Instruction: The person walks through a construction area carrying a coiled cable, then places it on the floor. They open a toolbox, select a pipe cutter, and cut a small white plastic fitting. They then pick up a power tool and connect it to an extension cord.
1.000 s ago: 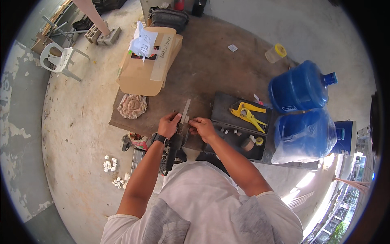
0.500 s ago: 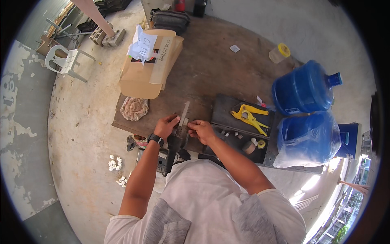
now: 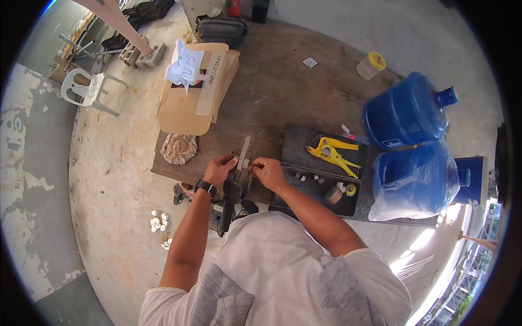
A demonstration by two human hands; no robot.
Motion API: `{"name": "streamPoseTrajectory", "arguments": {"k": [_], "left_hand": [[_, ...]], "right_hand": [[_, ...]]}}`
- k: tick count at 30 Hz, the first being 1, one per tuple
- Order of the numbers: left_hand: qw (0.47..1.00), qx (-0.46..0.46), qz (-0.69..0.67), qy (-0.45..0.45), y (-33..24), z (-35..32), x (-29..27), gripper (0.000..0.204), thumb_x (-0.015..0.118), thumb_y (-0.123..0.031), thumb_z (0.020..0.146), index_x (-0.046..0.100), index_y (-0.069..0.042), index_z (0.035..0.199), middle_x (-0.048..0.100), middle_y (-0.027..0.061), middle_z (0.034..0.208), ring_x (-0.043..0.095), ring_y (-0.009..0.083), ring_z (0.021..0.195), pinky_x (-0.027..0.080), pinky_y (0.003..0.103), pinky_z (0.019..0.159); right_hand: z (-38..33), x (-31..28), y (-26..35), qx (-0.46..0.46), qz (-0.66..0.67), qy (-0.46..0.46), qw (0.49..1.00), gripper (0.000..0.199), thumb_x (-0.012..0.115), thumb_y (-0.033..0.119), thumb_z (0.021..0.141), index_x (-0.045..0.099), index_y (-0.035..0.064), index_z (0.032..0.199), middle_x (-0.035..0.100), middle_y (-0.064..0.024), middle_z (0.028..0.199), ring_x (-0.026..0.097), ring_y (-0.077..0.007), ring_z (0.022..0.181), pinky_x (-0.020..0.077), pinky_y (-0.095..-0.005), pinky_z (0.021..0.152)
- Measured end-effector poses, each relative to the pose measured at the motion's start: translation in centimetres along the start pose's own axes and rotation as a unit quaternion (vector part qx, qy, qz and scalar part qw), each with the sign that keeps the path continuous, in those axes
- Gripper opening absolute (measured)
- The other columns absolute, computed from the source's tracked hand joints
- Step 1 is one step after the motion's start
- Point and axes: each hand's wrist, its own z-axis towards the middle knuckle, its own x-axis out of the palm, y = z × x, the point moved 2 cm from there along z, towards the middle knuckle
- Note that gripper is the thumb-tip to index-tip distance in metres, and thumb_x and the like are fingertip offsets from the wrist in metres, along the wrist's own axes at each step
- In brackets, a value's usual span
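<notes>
Both my hands pinch a small grey fitting [image 3: 244, 163] at the tool [image 3: 232, 190]: left hand [image 3: 220, 169] left of it, right hand [image 3: 268, 173] right. Beyond the tool lies a grey pipe [image 3: 244, 148]; farther off, a cardboard box [image 3: 198, 89].

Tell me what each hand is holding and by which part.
Both hands meet on a small pale fitting at the near end of a flat grey bar: left hand on its left side, right hand on its right.
</notes>
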Motion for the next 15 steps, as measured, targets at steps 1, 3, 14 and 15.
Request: {"name": "streamPoseTrajectory", "arguments": {"k": [1, 3, 14, 15], "left_hand": [[1.000, 0.001, -0.001, 0.000, 0.1, 0.1, 0.0, 0.045, 0.069, -0.030, 0.097, 0.064, 0.004, 0.125, 0.070, 0.0057, 0.102, 0.063, 0.0120, 0.088, 0.052, 0.028, 0.077], [1.000, -0.002, 0.000, -0.012, 0.2, 0.3, 0.1, 0.044, 0.070, -0.030, 0.096, 0.065, 0.004, 0.123, 0.070, 0.0064, 0.101, 0.064, 0.0127, 0.088, 0.052, 0.029, 0.078], [0.993, 0.053, -0.088, 0.051, 1.9, 1.0, 0.3, 0.044, 0.060, 0.000, 0.088, 0.061, -0.001, 0.132, 0.065, 0.0060, 0.117, 0.058, 0.0125, 0.103, 0.046, 0.028, 0.092], [0.992, 0.066, -0.095, 0.059, 2.0, 1.0, 0.1, 0.042, 0.061, -0.003, 0.090, 0.061, -0.002, 0.133, 0.065, 0.0059, 0.116, 0.059, 0.0126, 0.103, 0.047, 0.028, 0.092]], "right_hand": [[-0.1, -0.1, 0.1, -0.023, -0.017, -0.009, 1.000, 0.022, 0.074, 0.013, 0.086, 0.071, -0.0045, 0.098, 0.072, -0.0140, 0.081, 0.070, -0.0176, 0.068, 0.0544, -0.0304, 0.066], [-0.5, -0.1, 0.5, -0.080, -0.040, -0.024, 0.996, 0.025, 0.075, 0.014, 0.083, 0.070, -0.0048, 0.100, 0.072, -0.0161, 0.082, 0.070, -0.0189, 0.071, 0.0544, -0.0318, 0.068], [-0.5, 1.3, -1.6, 0.453, 0.369, 0.078, 0.808, 0.019, 0.062, 0.025, 0.094, 0.067, 0.0079, 0.099, 0.063, -0.0044, 0.076, 0.054, -0.0157, 0.058, 0.0426, -0.0275, 0.052], [-0.2, 1.3, -1.7, 0.468, 0.382, 0.041, 0.796, 0.019, 0.061, 0.027, 0.095, 0.066, 0.0094, 0.099, 0.061, -0.0027, 0.073, 0.050, -0.0146, 0.055, 0.0395, -0.0259, 0.049]]}}
